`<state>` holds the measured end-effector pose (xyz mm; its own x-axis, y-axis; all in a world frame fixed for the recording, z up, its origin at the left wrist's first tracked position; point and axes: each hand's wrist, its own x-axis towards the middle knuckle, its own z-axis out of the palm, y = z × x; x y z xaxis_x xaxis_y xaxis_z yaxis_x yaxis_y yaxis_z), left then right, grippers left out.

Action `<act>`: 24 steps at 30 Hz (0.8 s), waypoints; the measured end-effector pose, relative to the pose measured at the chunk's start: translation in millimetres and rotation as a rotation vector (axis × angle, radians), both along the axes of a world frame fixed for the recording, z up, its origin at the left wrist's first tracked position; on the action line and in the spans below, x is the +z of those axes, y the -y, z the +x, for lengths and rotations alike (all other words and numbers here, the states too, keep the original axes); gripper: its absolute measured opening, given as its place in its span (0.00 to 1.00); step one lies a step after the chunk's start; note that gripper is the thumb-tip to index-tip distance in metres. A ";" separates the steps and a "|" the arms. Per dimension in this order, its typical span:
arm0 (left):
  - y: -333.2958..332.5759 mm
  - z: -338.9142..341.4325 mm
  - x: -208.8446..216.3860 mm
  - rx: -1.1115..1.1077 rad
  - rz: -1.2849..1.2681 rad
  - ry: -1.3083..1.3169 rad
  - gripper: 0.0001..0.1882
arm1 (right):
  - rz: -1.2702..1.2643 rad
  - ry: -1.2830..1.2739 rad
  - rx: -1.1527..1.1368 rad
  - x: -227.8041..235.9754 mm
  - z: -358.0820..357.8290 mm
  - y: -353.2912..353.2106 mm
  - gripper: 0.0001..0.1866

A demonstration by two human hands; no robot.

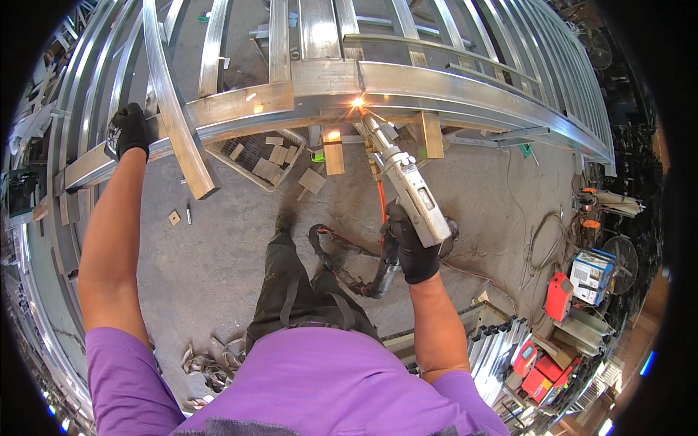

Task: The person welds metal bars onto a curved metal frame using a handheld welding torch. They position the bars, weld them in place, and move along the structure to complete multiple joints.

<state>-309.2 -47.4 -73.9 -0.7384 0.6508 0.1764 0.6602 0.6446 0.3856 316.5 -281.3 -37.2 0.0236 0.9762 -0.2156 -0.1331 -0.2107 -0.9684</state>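
My right hand [414,241], in a black glove, is wrapped round the grip of a silver welding gun [413,190]. The gun points away from me, and a bright orange spark [357,102] glows at its nozzle, against the near rail of a metal frame [465,89]. My left hand [128,131], also in a black glove, is curled over that frame at the far left; its fingertips are partly hidden. Beside it, a loose-looking square tube [174,116] lies slanted across the rail, its near end sticking out toward me.
Below the rail stands a crate [273,182] of small metal plates. A hose [378,280] trails from the gun past my legs. Red machines [542,374], a blue-and-white box [590,276] and a fan [619,263] stand at the right. Crumpled cloth [214,363] lies on the floor near left.
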 end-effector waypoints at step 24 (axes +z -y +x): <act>7.1 26.3 22.1 0.000 -0.053 0.011 0.28 | 0.002 0.044 0.000 3.2 -0.8 -1.7 0.22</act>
